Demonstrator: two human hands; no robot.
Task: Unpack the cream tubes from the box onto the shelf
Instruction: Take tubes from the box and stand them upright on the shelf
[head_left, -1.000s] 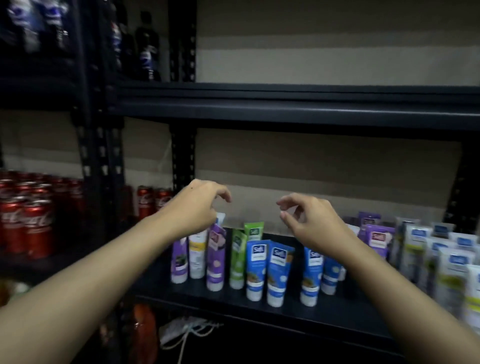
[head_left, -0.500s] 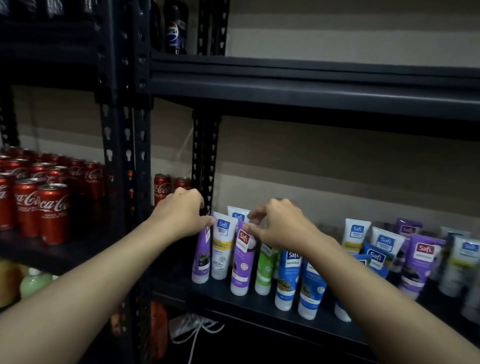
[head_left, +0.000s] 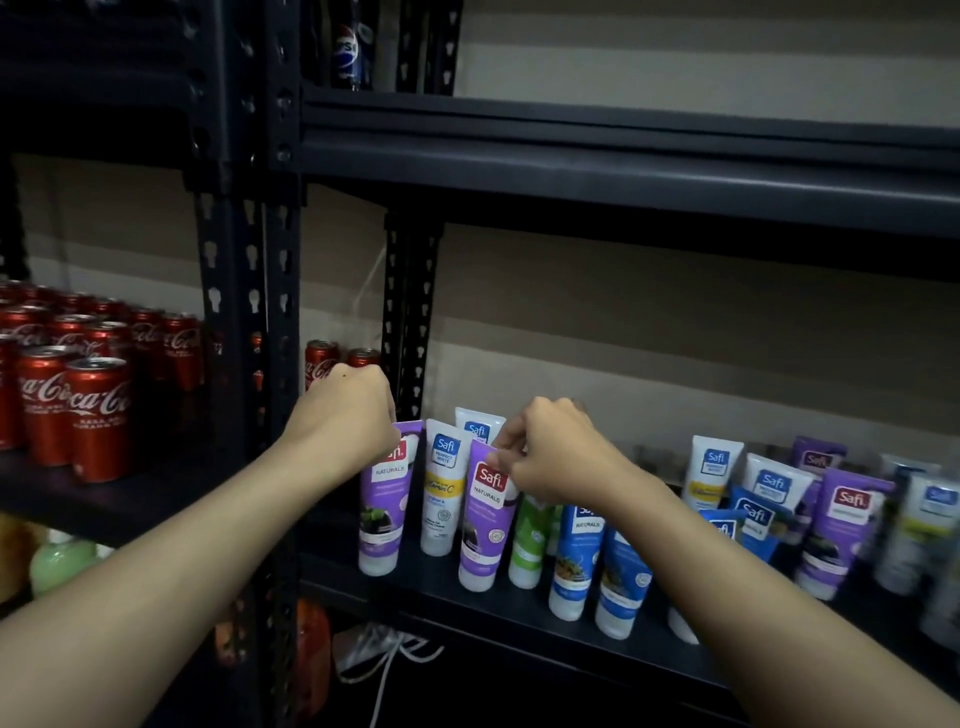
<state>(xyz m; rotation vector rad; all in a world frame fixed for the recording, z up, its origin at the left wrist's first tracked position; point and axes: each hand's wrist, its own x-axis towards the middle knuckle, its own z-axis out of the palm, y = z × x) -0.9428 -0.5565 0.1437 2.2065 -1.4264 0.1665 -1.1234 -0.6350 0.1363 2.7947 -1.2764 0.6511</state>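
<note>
Up at the left end of the tube row, the left hand (head_left: 345, 410) is balled up on the top edge of the leftmost purple tube (head_left: 387, 512). Its knuckles face the camera and the fingers are tucked out of sight, so I honestly can't tell if it's gripping or just resting there. The right hand (head_left: 545, 457) has its thumb and forefinger pinching the top corner of the second purple tube (head_left: 485, 525), which sits a little tilted. A white tube (head_left: 441, 483) stands between the two purple ones.

Compared with a second ago, that's a real change. Back then both hands hovered above the row with loose fingers and nothing in them. Half a second ago they were already down on these same tubes, and not much has budged since.

All the cream tubes stand cap-down on the dark shelf (head_left: 457, 603).

Hard-to-see stuff: the green tube (head_left: 527, 545) loses its top under the right hand, and the blue tubes (head_left: 574, 566) are partly covered by that forearm. The right-hand bunch of tubes (head_left: 836, 525) goes dim and blurry toward the frame edge. Coke cans (head_left: 93, 410) sit on the left rack, cut off at the edge. A Pepsi bottle (head_left: 347, 52) up top is cropped, and a white cable (head_left: 384, 654) hangs in the dark below.
</note>
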